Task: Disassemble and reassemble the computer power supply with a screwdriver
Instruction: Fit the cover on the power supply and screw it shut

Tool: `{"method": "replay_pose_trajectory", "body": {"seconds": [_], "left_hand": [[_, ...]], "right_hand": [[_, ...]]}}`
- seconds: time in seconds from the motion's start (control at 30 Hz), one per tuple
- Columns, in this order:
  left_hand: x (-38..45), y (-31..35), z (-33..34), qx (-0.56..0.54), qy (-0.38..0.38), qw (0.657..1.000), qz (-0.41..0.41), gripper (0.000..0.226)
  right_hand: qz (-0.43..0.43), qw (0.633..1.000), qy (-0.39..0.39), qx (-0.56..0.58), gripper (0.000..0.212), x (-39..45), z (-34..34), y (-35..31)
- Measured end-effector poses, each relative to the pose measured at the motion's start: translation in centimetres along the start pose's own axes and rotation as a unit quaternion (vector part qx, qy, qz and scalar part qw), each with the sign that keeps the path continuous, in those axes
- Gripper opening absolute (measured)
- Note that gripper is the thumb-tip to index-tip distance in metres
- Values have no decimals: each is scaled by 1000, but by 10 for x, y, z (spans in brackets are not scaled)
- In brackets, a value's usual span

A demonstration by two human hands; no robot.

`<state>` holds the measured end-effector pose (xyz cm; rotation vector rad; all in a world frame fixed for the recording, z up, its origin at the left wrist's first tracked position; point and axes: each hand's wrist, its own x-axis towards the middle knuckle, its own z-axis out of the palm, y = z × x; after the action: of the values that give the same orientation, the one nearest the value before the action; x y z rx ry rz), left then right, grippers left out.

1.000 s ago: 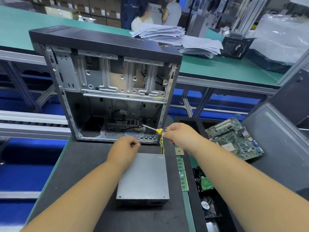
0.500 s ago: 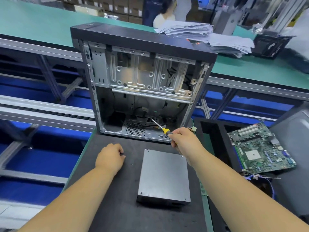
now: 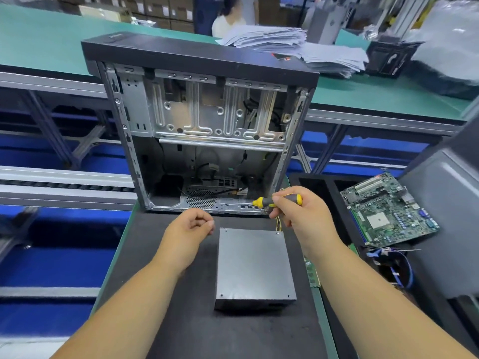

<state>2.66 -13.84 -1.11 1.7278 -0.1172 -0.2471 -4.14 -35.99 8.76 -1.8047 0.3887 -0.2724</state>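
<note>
A grey metal power supply (image 3: 255, 265) lies flat on the black mat (image 3: 160, 314), with yellow wires at its far right corner. Behind it stands an open computer case (image 3: 207, 120), its inside facing me. My right hand (image 3: 300, 216) grips a yellow and black screwdriver (image 3: 274, 200), held level with its tip pointing left along the case's lower edge. My left hand (image 3: 191, 226) hovers just left of the power supply's far corner, fingers curled with thumb and fingertips pinched; whether it holds a small part I cannot tell.
A green motherboard (image 3: 388, 211) rests on a black tray to the right, with blue cables below it. A memory stick (image 3: 312, 273) lies along the mat's right edge. Paper stacks (image 3: 298, 47) sit on the green bench behind. A grey panel stands far right.
My left hand rose off the mat and moved right toward the power supply. The screwdriver swung from pointing into the case to lying level. The view shifted so the case sits more centred.
</note>
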Motion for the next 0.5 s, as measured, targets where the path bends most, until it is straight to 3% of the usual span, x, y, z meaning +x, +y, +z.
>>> {"method": "replay_pose_trajectory", "body": {"seconds": [0.23, 0.5], "left_hand": [[-19, 25, 23, -223, -21, 972, -75, 12], [-46, 49, 49, -242, -24, 968, -69, 9]], "right_hand": [[-11, 1000, -19, 21, 14, -18, -11, -9], [-33, 998, -49, 30, 12, -34, -49, -6]]}}
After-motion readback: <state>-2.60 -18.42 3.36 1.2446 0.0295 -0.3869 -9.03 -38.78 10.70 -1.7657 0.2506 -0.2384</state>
